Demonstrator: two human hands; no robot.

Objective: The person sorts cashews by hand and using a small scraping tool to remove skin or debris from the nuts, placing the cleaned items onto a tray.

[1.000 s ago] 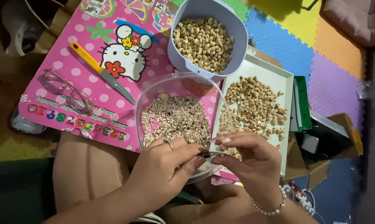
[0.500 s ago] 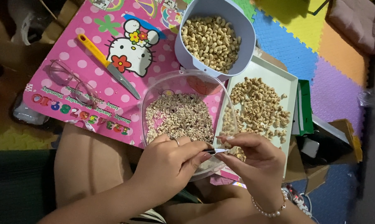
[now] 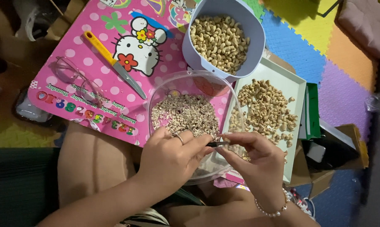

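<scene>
Since a second ago both hands have slid a little to the right over the near rim of the clear bowl, and the view has tipped so the pink mat sits lower left.

Largest first: the pink cartoon-cat mat [image 3: 93, 75] spreads under everything, with the foam floor tiles [image 3: 324, 63] beyond it. On it stands the blue-grey bowl [image 3: 257, 38] full of whole cashews [image 3: 219, 40], the pale tray [image 3: 297, 90] with a loose heap of cashews, and the clear plastic bowl [image 3: 156, 94] holding peeled skins [image 3: 186, 115].

My left hand [image 3: 169, 157] comes in from the lower left, wrist bent, fingers curled together, thumb and forefinger pressed on the handle end of a small dark blade [image 3: 218, 144]. My right hand [image 3: 257, 162] rises from below with a bead bracelet [image 3: 274, 210] at the wrist; its fingertips pinch toward the blade's tip, over the bowl's near rim. Whether a cashew sits between them I cannot tell.

A yellow-handled knife [image 3: 114, 63] and pink glasses [image 3: 74, 77] lie untouched, well apart on the mat
</scene>
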